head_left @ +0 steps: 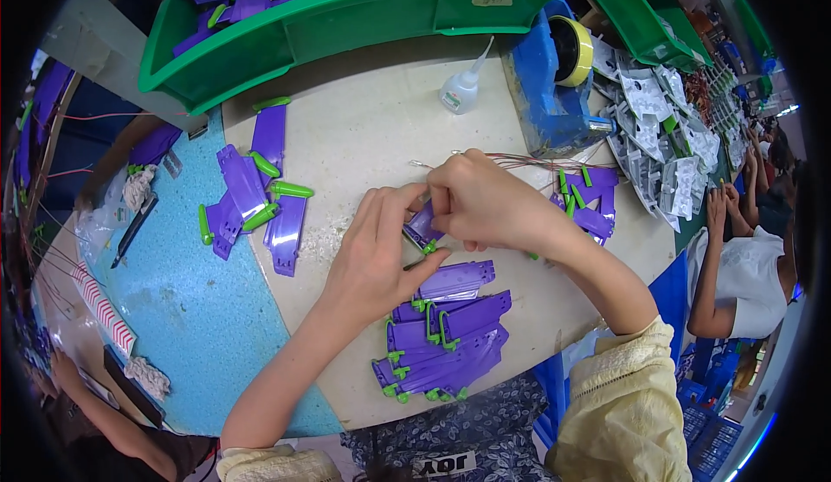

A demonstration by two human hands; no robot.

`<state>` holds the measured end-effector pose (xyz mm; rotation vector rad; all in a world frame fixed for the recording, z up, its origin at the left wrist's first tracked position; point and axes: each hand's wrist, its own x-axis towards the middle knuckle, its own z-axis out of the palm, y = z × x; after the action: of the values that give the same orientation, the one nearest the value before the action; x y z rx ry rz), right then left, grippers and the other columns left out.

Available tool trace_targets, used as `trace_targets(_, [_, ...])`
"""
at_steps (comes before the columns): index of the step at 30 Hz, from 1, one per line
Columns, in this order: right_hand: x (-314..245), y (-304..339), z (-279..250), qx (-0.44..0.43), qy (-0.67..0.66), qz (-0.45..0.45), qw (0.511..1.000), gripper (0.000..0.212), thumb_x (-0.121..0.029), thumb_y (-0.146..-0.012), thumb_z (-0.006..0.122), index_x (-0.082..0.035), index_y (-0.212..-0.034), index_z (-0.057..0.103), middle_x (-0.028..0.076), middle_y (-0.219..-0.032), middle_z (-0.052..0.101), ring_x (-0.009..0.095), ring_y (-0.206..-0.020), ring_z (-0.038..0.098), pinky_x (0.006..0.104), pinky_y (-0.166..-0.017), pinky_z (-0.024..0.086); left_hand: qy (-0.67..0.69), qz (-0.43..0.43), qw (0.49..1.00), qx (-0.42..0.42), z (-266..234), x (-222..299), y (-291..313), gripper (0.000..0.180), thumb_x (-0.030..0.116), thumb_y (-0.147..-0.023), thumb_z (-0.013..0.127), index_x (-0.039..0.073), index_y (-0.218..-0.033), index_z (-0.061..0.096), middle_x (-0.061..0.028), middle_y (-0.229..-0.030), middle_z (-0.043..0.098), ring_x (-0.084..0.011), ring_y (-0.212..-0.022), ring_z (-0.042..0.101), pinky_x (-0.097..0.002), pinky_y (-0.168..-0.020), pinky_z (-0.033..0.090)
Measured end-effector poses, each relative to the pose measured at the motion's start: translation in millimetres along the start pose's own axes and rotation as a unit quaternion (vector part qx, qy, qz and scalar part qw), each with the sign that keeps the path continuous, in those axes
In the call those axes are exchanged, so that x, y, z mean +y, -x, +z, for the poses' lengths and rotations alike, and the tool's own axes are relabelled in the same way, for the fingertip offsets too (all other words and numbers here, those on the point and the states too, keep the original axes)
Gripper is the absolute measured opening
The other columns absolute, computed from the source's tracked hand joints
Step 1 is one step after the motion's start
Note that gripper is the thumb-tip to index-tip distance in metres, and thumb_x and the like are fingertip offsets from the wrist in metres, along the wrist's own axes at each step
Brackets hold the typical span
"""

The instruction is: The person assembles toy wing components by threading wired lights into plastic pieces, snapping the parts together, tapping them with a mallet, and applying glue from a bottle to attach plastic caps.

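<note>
My left hand (pixel 370 246) is closed on a small purple plastic part (pixel 420 226) with a green piece at its lower end. From the right, my right hand (pixel 492 200) bends over the same part with its fingertips pinched together. What those fingertips grip is hidden. Thin dark red wires (pixel 528 161) run behind my right hand, and their pale ends show near its knuckles. Just below my hands lies an overlapping pile of purple parts with green ends (pixel 459 335). More purple and green parts (pixel 593 196) lie beyond my right wrist.
Purple pieces with green caps (pixel 247 192) lie at left, beside a blue mat (pixel 190 309). Behind stand a green bin (pixel 346 27), a small squeeze bottle (pixel 460 92) and a blue tape dispenser (pixel 545 92). Grey plastic parts (pixel 662 127) heap at right. Other people work on both sides.
</note>
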<state>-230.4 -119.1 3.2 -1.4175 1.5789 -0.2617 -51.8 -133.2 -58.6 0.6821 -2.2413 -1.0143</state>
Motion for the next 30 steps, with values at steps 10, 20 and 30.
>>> trace_targets(10, [21, 0, 14, 0.4, 0.085, -0.223, 0.885, 0.012, 0.002, -0.074, 0.069, 0.006, -0.082, 0.06, 0.017, -0.082, 0.06, 0.034, -0.076, 0.063, 0.04, -0.068, 0.051, -0.012, 0.012, 0.999, 0.041, 0, -5, 2, 0.056, 0.001, -0.064, 0.078, 0.0, -0.113, 0.05, -0.0148, -0.099, 0.056, -0.0301, -0.088, 0.056, -0.0373, -0.078, 0.049])
trace_targets(20, [-55, 100, -7, 0.455, 0.173, -0.355, 0.798, 0.033, 0.014, -0.067, 0.073, 0.003, -0.097, 0.064, 0.011, -0.077, 0.061, 0.019, -0.066, 0.061, 0.0274, -0.056, 0.049, -0.094, 0.129, 0.987, -0.02, -13, 17, 20, 0.019, 0.019, -0.071, 0.076, 0.006, -0.084, 0.07, -0.0062, -0.1, 0.064, -0.0232, -0.09, 0.058, -0.0348, -0.073, 0.049])
trace_targets(30, [11, 23, 45, 0.213, 0.129, -0.239, 0.939, 0.01, 0.0, -0.072, 0.065, 0.004, -0.078, 0.059, 0.016, -0.078, 0.057, 0.035, -0.069, 0.063, 0.0437, -0.06, 0.051, -0.04, -0.009, 0.999, -0.025, -12, 15, 19, 0.059, 0.003, -0.071, 0.075, -0.003, -0.123, 0.048, -0.0168, -0.102, 0.059, -0.0348, -0.094, 0.06, -0.0406, -0.081, 0.052])
